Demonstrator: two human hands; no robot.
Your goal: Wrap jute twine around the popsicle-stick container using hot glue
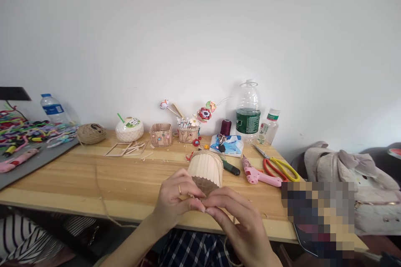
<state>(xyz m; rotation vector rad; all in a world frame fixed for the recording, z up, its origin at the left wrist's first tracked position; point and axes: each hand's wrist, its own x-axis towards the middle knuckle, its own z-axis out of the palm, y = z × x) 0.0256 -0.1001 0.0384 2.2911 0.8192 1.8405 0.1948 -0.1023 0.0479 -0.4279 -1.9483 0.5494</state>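
My left hand (178,196) and my right hand (236,217) meet fingertip to fingertip at the table's front edge, both pinched closed. A small pale bit shows between the fingertips, mostly hidden. Brown twine (105,206) runs from the twine ball (91,133) across the table and over its edge; a strand also hangs by my right hand. Just beyond my fingers is a round container covered in wooden craft sticks (205,166), with twine around its far end; neither hand appears to grip it.
Right of the container lie a green-handled cutter (231,168), a pink glue gun (258,176) and scissors (282,169). Loose wooden sticks (134,148), a decorated box (161,135), a thread spool (225,127) and a large bottle (248,112) stand or lie toward the wall. Colourful cords (34,131) are at left.
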